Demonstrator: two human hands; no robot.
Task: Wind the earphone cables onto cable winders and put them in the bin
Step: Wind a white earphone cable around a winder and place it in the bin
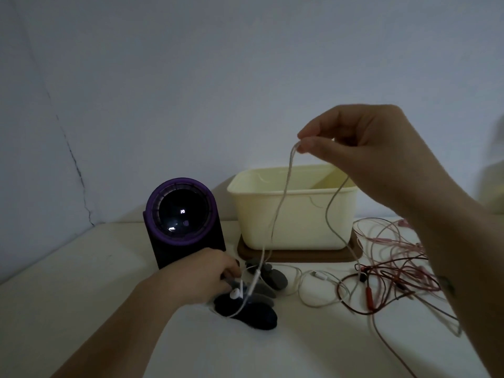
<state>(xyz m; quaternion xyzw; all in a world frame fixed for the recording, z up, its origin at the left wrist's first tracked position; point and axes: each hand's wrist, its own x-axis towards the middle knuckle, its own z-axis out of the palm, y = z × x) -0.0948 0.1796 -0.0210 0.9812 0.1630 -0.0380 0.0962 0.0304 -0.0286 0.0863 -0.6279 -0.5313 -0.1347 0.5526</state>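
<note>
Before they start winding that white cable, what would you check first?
1. Right hand pinches the white cable, lifted: ok.
2. White cable free of the red cables: cannot tell; strands overlap.
3. Cable winders beside the left hand: ok.
4. What the left hand grips: cannot tell.
5. Bin open and upright: ok.

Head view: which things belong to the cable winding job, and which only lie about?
Job: white earphone cable, pinched by the right hand; tangled red and pink earphone cables; grey and dark cable winders; cream plastic bin.
Lying about: black cylindrical device with purple ring; brown tray under the bin.
</note>
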